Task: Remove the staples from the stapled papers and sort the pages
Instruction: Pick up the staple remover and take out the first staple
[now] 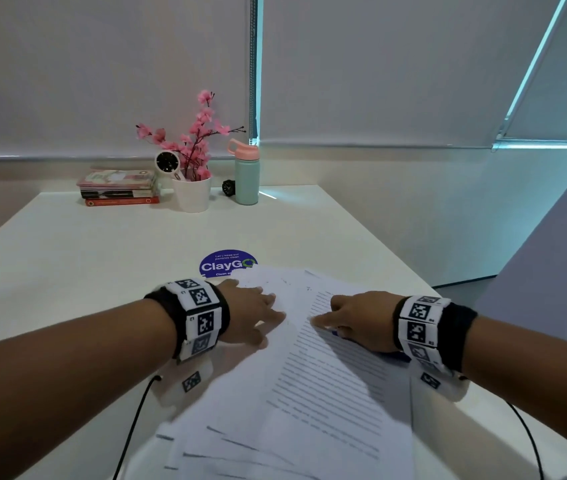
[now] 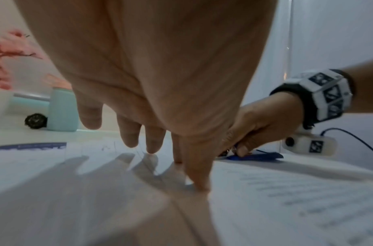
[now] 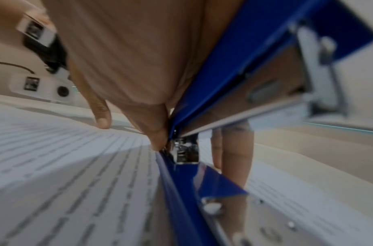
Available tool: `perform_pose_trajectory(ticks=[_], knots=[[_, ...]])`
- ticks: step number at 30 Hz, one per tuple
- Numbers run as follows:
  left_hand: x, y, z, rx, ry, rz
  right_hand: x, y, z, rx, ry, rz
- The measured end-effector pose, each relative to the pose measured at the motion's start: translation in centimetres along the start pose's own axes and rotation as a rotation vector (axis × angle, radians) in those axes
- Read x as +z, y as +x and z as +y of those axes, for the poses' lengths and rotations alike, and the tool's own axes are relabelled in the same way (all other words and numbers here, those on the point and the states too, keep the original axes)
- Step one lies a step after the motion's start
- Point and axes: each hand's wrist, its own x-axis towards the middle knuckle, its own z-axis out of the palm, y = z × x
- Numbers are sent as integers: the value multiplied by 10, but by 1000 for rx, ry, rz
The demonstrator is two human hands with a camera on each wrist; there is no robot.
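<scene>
From the head view, a loose spread of printed papers [image 1: 313, 372] lies on the white bench [image 1: 77, 271], its far edge over a round blue sticker [image 1: 221, 265]. The left hand [image 1: 250, 313] rests flat on the left part of the sheets, fingers straight and spread. The right hand [image 1: 358, 320] sits on the upper right of the top page, forefinger stretched along the text, the rest curled over a blue stapler [image 1: 391, 355] that is mostly hidden beneath it. At the back of the bench stand a stack of books [image 1: 119, 187], a pot of pink flowers [image 1: 192, 188] and a mint bottle [image 1: 246, 176].

In the left wrist view, the left hand's fingers [image 2: 199, 176] point down, straight and apart; the thumb tip and two fingertips press the paper, and they hold nothing. Past them the right hand [image 2: 259, 123] grips the blue stapler [image 2: 257, 156], which lies on the pages.

In the right wrist view, the stapler [image 3: 250, 79] stands hinged open: the blue top arm is raised in the palm, the base [image 3: 181, 191] lies on the printed sheet. The thumb [image 3: 153, 129] pinches at the metal nose and two fingers [image 3: 236, 159] curl down the far side. The forefinger [image 3: 101, 113] reaches toward the page, apart from the tool. No staple can be made out through the blur.
</scene>
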Motion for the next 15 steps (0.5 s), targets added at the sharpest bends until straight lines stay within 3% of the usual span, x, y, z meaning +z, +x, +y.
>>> perform_pose_trajectory(ticks=[5, 15], knots=[[1, -2, 9, -21, -51, -32, -16, -15, -19, -99, -58, -6], [6, 9, 3, -35, -50, -45, -20, 14, -30, -178, -79, 24]])
